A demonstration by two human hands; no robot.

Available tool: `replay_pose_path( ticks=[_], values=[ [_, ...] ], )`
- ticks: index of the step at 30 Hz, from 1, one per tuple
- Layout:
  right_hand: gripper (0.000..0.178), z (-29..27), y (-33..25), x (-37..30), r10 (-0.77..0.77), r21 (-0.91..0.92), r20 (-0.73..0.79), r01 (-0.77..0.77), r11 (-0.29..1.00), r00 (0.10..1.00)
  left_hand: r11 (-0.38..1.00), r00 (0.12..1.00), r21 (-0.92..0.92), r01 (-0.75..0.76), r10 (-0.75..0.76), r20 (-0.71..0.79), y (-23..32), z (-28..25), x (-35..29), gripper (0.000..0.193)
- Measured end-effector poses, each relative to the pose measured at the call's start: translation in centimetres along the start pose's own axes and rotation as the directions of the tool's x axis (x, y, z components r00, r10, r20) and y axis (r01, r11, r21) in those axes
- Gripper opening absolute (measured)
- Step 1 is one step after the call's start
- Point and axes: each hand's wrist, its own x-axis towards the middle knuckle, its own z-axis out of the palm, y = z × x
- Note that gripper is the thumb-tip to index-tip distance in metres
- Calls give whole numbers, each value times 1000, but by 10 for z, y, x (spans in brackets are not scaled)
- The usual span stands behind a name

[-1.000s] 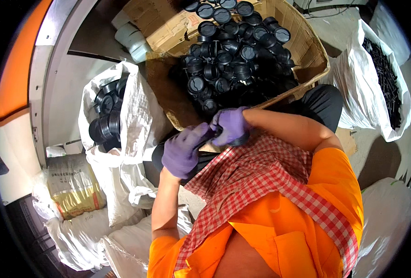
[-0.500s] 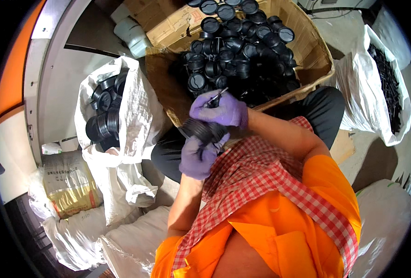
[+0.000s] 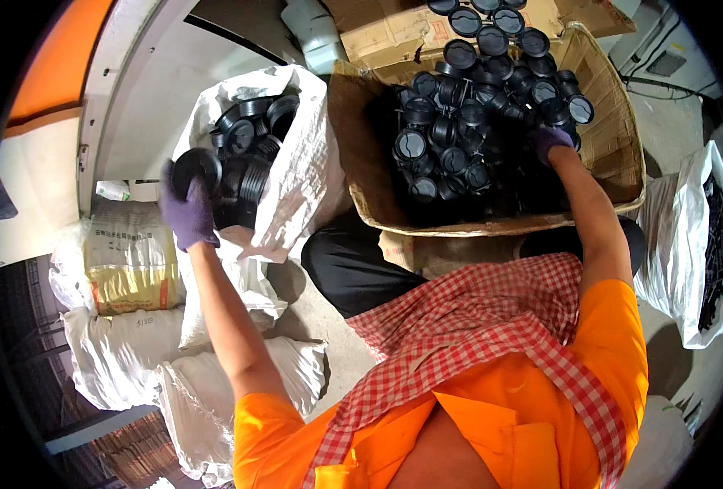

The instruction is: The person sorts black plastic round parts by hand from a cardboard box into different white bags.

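My left hand (image 3: 188, 210), in a purple glove, is at the left edge of a white woven bag (image 3: 300, 175). Its thumb and fingers close around a black round plastic lid (image 3: 198, 169), beside more stacked black lids (image 3: 251, 181) inside the bag. My right hand (image 3: 553, 141), gloved the same way, reaches into a large cardboard box (image 3: 492, 226) among many black round-capped plastic parts (image 3: 452, 159). Its fingertips are hidden by the dark parts, so what it touches does not show clearly.
On the far right stands another white bag (image 3: 677, 269) with thin black pieces (image 3: 716, 253). Several filled sacks (image 3: 117, 359) lie at the lower left, below a yellow-and-white package (image 3: 131, 265). My bent leg (image 3: 357, 269) is just in front of the box.
My hands were together over my lap around a stack of black ribbed lids, the right also with a slim tool. Now they are apart: left at the bag, right in the box.
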Motion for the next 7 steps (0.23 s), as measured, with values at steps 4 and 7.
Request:
replay_pose_path(
  ticks=[4, 7],
  values=[
    [36, -5, -8, -35, 3, -178, 138, 22, 984, 990, 769, 801, -247, 589, -516, 303, -49, -29, 16, 47],
    [43, -4, -10, -31, 175, 62, 146, -185, 981, 974, 655, 769, -405, 638, -567, 295, -40, -34, 19, 44]
  ],
)
